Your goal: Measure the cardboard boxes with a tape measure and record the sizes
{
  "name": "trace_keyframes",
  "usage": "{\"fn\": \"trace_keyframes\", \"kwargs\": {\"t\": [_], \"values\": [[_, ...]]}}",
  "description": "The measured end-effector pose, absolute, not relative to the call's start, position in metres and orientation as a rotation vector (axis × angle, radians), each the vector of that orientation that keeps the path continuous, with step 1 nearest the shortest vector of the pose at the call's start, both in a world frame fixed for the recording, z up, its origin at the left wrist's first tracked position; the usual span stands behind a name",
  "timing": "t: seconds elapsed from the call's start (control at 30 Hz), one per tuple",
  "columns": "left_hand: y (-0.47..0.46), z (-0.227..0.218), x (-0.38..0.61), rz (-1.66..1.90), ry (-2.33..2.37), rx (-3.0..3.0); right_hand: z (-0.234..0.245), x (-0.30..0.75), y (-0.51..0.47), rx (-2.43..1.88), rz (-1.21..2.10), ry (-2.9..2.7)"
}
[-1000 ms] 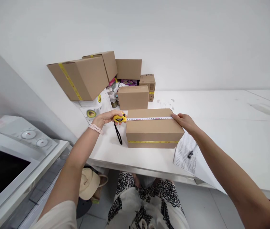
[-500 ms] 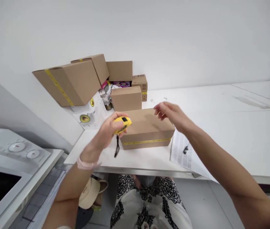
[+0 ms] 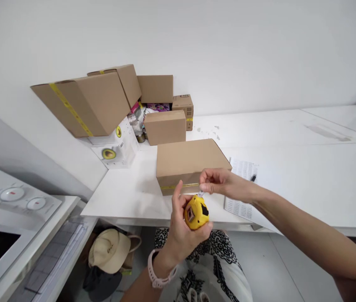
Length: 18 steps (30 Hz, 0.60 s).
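A yellow tape measure (image 3: 197, 213) with a black button lies in my left hand (image 3: 182, 233), whose fingers close round its case. My right hand (image 3: 218, 182) pinches the small metal end of the tape at the top of the case. Both hands hover in front of a closed cardboard box (image 3: 193, 155) with a yellow strip along its front side. The box rests on the white table near its front edge. My right forearm passes over a printed sheet (image 3: 242, 167) with a black pen (image 3: 253, 178) on it.
Several cardboard boxes (image 3: 80, 102) are stacked at the back left, some above a white box with avocado pictures (image 3: 118, 151). A smaller carton (image 3: 165, 129) stands behind the near box. On the left is a white microwave (image 3: 17, 201); a beige cap (image 3: 110, 249) sits below the table.
My left hand has brought the tape measure down and right, off the box's left end, and turned it. My right hand has come down from above the box to the tape's end.
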<state>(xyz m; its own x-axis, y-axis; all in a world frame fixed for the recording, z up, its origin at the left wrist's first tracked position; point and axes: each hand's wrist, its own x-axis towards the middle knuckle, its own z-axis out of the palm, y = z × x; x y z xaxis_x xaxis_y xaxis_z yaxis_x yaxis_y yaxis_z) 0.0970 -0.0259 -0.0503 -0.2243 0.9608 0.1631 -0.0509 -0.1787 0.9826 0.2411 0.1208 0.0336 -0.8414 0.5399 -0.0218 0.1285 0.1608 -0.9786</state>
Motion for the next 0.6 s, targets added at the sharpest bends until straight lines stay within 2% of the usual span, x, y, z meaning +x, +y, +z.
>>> {"fn": "trace_keyframes", "kwargs": {"t": [0.2,0.33,0.47,0.6], "values": [[-0.033,-0.068,0.126,1.302,1.112,1.016,0.061,0.213,0.22,-0.789,1.333,-1.927],[-0.022,-0.052,0.14,1.221,0.916,0.948,0.058,0.179,0.276,-0.893,1.292,-1.887],[-0.002,-0.034,0.139,1.32,0.885,0.826,0.047,0.164,0.281,-1.061,1.244,-1.928],[0.007,-0.034,0.137,1.369,0.959,0.731,0.045,0.167,0.254,-1.116,1.237,-1.907]]}}
